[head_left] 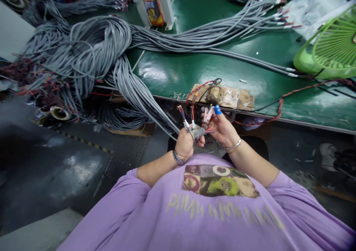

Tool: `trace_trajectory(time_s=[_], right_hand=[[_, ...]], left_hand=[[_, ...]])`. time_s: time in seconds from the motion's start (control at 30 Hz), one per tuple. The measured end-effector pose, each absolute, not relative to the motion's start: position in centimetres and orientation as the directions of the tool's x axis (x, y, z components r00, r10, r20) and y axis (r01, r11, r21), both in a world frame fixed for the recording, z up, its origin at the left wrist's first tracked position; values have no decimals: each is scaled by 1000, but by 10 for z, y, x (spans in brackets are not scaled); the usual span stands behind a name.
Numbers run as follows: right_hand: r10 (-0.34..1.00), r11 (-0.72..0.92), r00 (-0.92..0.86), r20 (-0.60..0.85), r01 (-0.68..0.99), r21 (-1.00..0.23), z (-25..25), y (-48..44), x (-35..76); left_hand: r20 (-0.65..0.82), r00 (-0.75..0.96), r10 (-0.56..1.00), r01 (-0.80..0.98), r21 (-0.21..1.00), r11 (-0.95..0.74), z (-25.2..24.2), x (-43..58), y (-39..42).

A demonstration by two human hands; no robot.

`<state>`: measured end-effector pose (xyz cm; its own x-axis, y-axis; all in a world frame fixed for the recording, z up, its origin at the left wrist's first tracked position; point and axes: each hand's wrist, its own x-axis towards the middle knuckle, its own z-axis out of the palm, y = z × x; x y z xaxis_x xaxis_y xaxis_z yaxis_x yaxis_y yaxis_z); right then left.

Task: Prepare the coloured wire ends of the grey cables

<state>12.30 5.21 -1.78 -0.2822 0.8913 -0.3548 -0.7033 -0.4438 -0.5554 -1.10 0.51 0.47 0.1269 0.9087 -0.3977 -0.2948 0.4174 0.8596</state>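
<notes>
Several grey cables [150, 104] run from the bench into my left hand [185, 143], which is closed around their ends. Two cable ends stand up from the fist, with coloured wires [181, 111] fanning out of their white tips. Another stripped end [210, 131] points right, toward my right hand [222, 130]. That hand is closed, with a blue cover [218, 110] on its thumb. Between its thumb and fingers is a small pink clip-like tool [208, 114], whose exact kind I cannot make out. Both hands are close together in front of the bench edge.
On the green bench [158, 71] lies a large heap of coiled grey cable [97, 43]. A worn wooden block [236, 97] with wires sits at the front edge. To the right are a green fan [333, 43] and a clear plastic bag [319, 7].
</notes>
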Motion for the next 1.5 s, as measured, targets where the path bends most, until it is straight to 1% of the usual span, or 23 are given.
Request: trace_trajectory(time_s=[0.17,0.3,0.4,0.53,0.63,0.8,1.0,1.17,1.37,1.5], right_hand=[[871,-486,-323,-371,-678,-551,-15,49,127],[859,-510,-350,-373,-637,-577,-10,50,128],[879,-475,-303,-368,-622,-622,-7,51,126],[921,-381,-199,-335,-641,-667,-7,51,122],[926,-363,-183,-330,-668,-649,-12,52,119],[899,-422,-234,-370,-688,-591,-19,56,115],[899,-400,-192,-393,-724,-561,-18,61,112],[888,-394,-161,-430,-749,-533,-18,61,111],[902,-384,-171,-396,-737,-556,-19,61,111],[903,-384,-169,-396,-731,-564,-16,61,110]], left_hand=[[-367,151,918,-294,870,396,7,-16,-2],[-357,112,927,-291,881,374,6,-19,-6],[-363,87,928,-284,884,372,7,-17,-4],[-354,72,932,-290,887,359,10,-12,-1],[-347,65,936,-283,893,351,10,-9,1],[-344,54,937,-298,891,344,4,-8,3],[-352,51,935,-298,888,351,-1,-8,3],[-324,59,944,-281,902,328,0,-9,1],[-313,41,949,-290,905,311,1,-8,2],[-318,65,946,-274,906,323,-1,-6,4]])
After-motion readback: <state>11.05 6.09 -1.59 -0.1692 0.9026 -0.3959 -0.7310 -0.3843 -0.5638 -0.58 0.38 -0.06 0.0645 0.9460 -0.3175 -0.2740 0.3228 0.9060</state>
